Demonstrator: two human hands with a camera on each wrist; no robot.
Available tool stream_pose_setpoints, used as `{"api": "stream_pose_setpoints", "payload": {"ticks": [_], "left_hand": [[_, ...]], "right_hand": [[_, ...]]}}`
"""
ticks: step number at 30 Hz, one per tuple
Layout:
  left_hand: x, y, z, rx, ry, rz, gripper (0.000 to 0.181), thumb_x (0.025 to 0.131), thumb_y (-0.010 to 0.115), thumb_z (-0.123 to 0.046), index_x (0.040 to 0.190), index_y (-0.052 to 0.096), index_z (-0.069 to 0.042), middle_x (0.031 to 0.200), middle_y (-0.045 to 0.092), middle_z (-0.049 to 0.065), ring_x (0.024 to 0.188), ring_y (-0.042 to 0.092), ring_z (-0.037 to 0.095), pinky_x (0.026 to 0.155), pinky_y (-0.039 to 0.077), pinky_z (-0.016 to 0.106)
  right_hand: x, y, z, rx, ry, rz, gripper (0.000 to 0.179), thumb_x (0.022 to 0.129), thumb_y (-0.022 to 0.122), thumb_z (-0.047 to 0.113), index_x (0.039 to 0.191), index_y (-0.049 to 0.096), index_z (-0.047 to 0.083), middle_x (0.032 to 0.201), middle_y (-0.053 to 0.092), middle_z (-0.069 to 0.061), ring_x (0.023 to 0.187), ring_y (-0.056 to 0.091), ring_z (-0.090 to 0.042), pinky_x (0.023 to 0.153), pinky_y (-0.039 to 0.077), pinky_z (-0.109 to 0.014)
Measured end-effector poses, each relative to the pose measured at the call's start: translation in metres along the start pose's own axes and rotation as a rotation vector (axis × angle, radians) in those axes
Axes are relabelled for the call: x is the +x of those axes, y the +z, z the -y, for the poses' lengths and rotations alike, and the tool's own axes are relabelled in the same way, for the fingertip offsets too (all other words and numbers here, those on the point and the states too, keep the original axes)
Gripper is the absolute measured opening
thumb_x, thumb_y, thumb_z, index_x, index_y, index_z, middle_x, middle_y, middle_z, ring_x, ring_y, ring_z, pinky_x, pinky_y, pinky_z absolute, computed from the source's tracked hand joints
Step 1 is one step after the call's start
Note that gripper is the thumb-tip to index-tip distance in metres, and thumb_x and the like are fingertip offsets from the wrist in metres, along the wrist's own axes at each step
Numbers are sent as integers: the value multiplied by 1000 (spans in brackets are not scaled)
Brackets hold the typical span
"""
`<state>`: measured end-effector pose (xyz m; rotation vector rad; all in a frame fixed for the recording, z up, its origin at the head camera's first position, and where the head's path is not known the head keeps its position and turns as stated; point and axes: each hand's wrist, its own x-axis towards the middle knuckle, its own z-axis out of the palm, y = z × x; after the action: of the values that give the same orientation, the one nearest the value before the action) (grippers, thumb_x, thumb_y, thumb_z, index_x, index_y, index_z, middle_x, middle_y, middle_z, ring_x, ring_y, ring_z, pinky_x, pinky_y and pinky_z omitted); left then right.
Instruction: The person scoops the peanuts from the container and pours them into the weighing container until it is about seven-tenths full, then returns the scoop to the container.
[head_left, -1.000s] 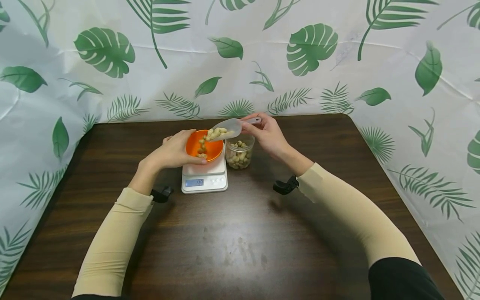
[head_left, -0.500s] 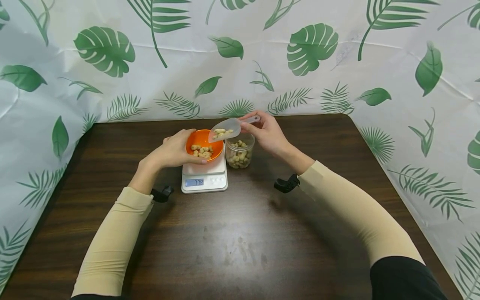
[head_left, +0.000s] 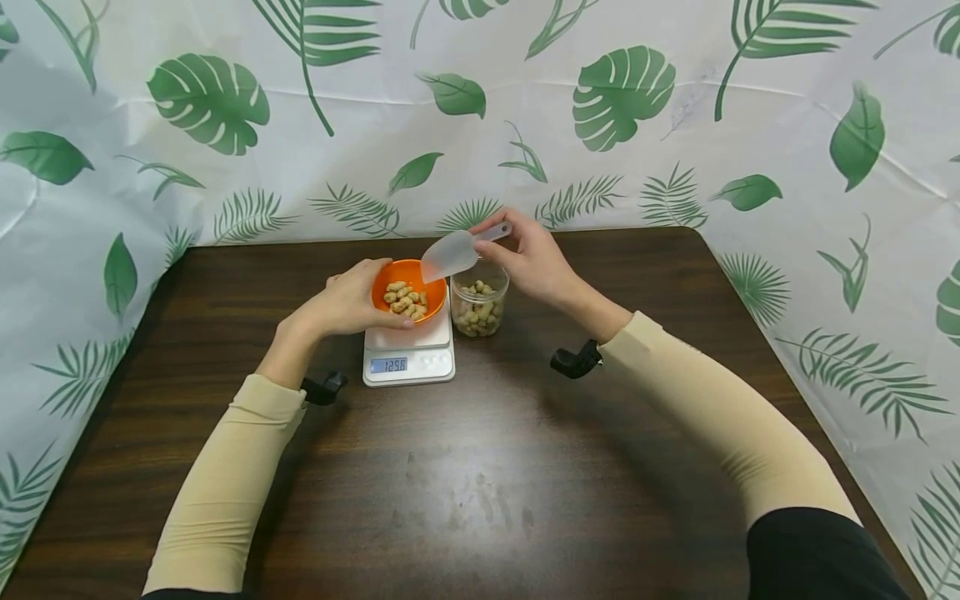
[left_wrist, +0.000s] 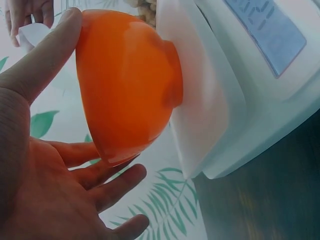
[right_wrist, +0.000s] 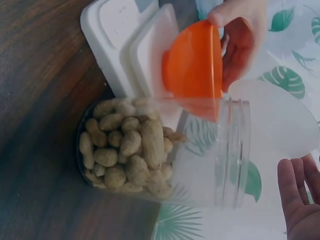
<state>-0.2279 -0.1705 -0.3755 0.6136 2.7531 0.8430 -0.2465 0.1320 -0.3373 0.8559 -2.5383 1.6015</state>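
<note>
An orange bowl [head_left: 411, 271] with several unshelled peanuts [head_left: 405, 298] in it sits on the white kitchen scale [head_left: 435, 373], whose display looks like 129.6. My left hand [head_left: 341, 302] holds the bowl from the left, thumb and fingertips at its rim, as the left wrist view shows too. The handle of a translucent scoop [head_left: 450, 254] is pinched by my right hand [head_left: 536, 262]. Its tilted blade overlaps the bowl's right rim in the head view, and no peanuts show in it. Below the scoop stands a clear jar [right_wrist: 200, 185], part filled with peanuts [right_wrist: 130, 145].
The jar stands right beside the scale on the dark wooden table [head_left: 480, 458]. A leaf-patterned white sheet [head_left: 525, 108] rises behind the table's far edge and along both sides. Each wrist carries a small black camera mount [head_left: 576, 360].
Peanuts have tumbled from the scoop into the bowl, and the scoop has emptied while tipping steeper. The right hand has risen slightly. The reading has climbed from about 4.9 through 77.9.
</note>
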Motion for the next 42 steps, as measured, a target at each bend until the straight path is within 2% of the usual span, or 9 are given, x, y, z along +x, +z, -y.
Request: {"api": "stream_pose_setpoints", "payload": {"ticks": [6,16,21,27,33,37,42], "left_hand": [[0,1,2,5,0,-2,108,80,86,-49,156,31,6,147,47,23,134,43,37,103,27,68],[0,2,-3,4,-3,-31,106,79,87,-47,155,34,4,156,37,22,139,37,36,107,22,68],[2,3,-9,11,26,-70,101,81,86,-46,155,37,2,158,34,20,143,33,36,111,16,67],[5,6,-18,-15,69,-130,95,84,83,-47,154,40,-1,156,39,16,142,36,33,116,11,64],[11,11,-25,-22,104,-133,92,85,83,-45,155,40,-2,156,42,15,142,37,33,117,9,63],[17,16,-30,-25,125,-141,92,84,84,-45,154,41,-2,156,43,14,142,39,31,118,9,61],[24,23,-36,-22,140,-135,93,83,84,-47,153,42,-2,154,45,13,142,39,29,117,11,60]], "right_hand": [[0,-9,2,47,15,-18,21,102,65,12,119,61,1,124,67,-11,99,72,-27,85,57,-35],[-4,-25,2,10,27,-46,22,103,65,14,121,62,3,127,64,-9,94,69,-18,86,53,-30],[-7,-33,5,0,47,-27,21,103,64,13,120,61,2,127,63,-10,96,68,-22,85,52,-30],[-10,-43,8,-21,60,5,20,103,63,11,119,58,1,128,64,-11,97,68,-20,84,53,-28],[-12,-48,11,-74,65,17,20,104,62,13,119,57,1,129,62,-10,98,67,-25,81,53,-28],[-13,-49,11,-140,56,37,20,104,63,14,119,57,2,130,62,-9,103,67,-24,76,50,-27],[-14,-44,9,-263,14,79,20,104,63,16,119,57,4,126,65,-8,77,60,-25,64,44,-31]]}}
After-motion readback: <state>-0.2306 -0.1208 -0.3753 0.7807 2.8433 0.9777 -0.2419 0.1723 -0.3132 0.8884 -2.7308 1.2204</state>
